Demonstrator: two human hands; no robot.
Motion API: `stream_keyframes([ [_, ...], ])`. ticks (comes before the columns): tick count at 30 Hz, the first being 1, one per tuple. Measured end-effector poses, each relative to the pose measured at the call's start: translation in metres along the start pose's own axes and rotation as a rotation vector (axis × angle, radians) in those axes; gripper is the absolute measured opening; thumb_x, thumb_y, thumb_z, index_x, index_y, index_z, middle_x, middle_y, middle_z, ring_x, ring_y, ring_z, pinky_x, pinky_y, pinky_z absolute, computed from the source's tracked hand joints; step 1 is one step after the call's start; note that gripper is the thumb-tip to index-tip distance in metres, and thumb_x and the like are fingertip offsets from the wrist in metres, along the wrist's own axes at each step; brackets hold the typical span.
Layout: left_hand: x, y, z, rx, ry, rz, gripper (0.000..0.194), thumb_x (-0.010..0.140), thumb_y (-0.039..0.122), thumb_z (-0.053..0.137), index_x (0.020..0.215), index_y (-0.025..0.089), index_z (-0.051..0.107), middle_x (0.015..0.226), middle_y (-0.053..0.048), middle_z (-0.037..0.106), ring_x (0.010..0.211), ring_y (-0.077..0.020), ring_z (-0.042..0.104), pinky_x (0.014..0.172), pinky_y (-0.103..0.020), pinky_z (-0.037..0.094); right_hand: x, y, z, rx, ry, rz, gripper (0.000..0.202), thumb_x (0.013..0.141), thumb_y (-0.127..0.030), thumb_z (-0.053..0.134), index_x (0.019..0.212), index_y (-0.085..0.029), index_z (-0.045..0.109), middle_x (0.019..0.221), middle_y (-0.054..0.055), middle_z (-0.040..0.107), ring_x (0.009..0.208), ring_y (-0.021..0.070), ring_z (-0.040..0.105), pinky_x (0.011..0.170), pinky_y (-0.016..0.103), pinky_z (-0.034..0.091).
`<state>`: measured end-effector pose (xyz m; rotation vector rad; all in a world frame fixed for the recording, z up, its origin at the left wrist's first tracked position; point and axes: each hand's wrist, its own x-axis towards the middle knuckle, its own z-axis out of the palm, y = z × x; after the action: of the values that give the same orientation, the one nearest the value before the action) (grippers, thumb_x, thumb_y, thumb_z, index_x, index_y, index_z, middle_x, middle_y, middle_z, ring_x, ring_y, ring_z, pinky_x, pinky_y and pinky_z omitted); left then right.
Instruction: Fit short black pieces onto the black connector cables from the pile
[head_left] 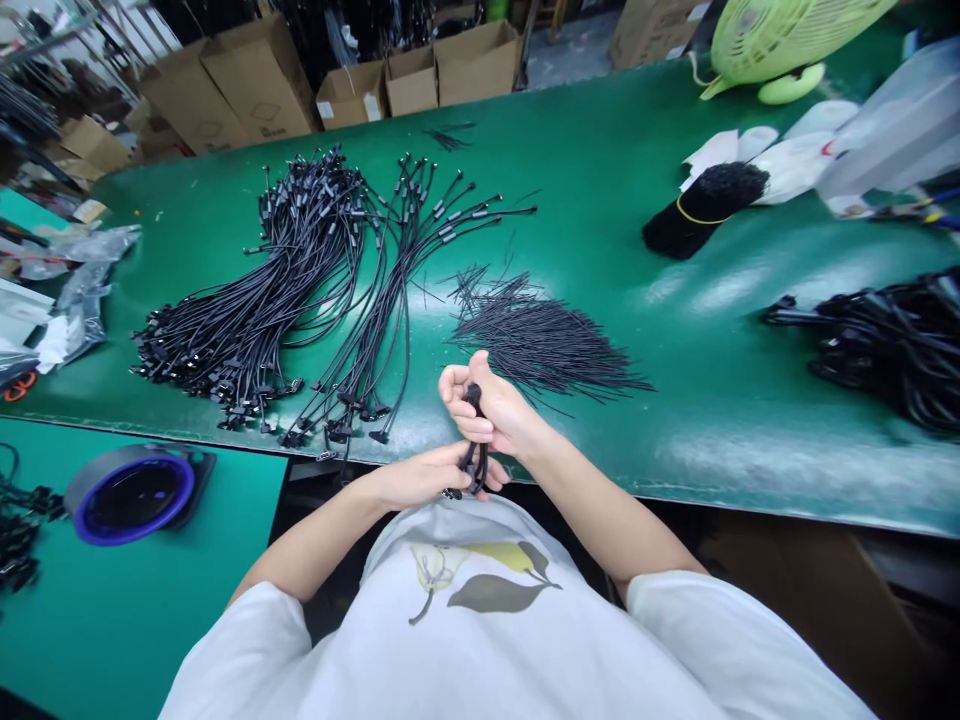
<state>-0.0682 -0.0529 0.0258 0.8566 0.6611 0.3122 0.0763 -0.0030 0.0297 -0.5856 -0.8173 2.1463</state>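
A short looped black cable (481,462) is held between both hands in front of the shirt. My right hand (499,408) is closed around its upper end, thumb pointing up. Just below, my left hand (431,474) is closed on the lower part near the connector ends. Beyond the hands, a spread pile of thin black ties (551,340) lies on the green table (585,200). To the left are a large heap of black cables with connectors (300,245) and a smaller fanned bunch of cables (390,290).
On the right are a banded black bundle (686,225), coiled black cables (892,350), white rolls (814,150) and a green fan (780,40). A purple-rimmed round object (135,495) sits on the lower left surface. Cardboard boxes (476,65) stand behind the table.
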Motion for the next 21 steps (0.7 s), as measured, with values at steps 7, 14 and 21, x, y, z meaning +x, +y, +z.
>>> stream_keyframes([
  [7, 0.008, -0.013, 0.003, 0.025, 0.215, 0.175, 0.06, 0.082, 0.072, 0.047, 0.08, 0.012, 0.056, 0.077, -0.003, 0.051, 0.062, -0.0108, 0.044, 0.062, -0.027, 0.036, -0.003, -0.004, 0.01, 0.089, 0.121, -0.206, 0.062, 0.075, -0.079, 0.052, 0.079, -0.018, 0.054, 0.057, -0.007, 0.04, 0.041, 0.0036, 0.032, 0.037, 0.016, 0.028],
  [14, 0.007, -0.002, 0.004, 0.009, 0.201, 0.128, 0.07, 0.077, 0.078, 0.047, 0.08, 0.009, 0.064, 0.078, -0.009, 0.059, 0.064, -0.0133, 0.049, 0.062, -0.027, 0.038, -0.015, 0.002, 0.018, -0.091, 0.101, -0.43, 0.072, 0.058, -0.082, 0.063, 0.095, -0.021, 0.057, 0.077, -0.004, 0.045, 0.05, 0.0044, 0.038, 0.044, 0.019, 0.032],
  [21, 0.007, -0.012, 0.02, -0.239, 0.373, 0.181, 0.058, 0.074, 0.07, 0.061, 0.075, 0.011, 0.061, 0.064, 0.0, 0.046, 0.059, -0.0097, 0.038, 0.047, -0.021, 0.029, -0.022, 0.017, 0.023, -0.468, 0.358, -0.707, 0.067, 0.067, -0.082, 0.058, 0.103, -0.026, 0.056, 0.085, 0.001, 0.051, 0.064, 0.0118, 0.051, 0.059, 0.026, 0.046],
])
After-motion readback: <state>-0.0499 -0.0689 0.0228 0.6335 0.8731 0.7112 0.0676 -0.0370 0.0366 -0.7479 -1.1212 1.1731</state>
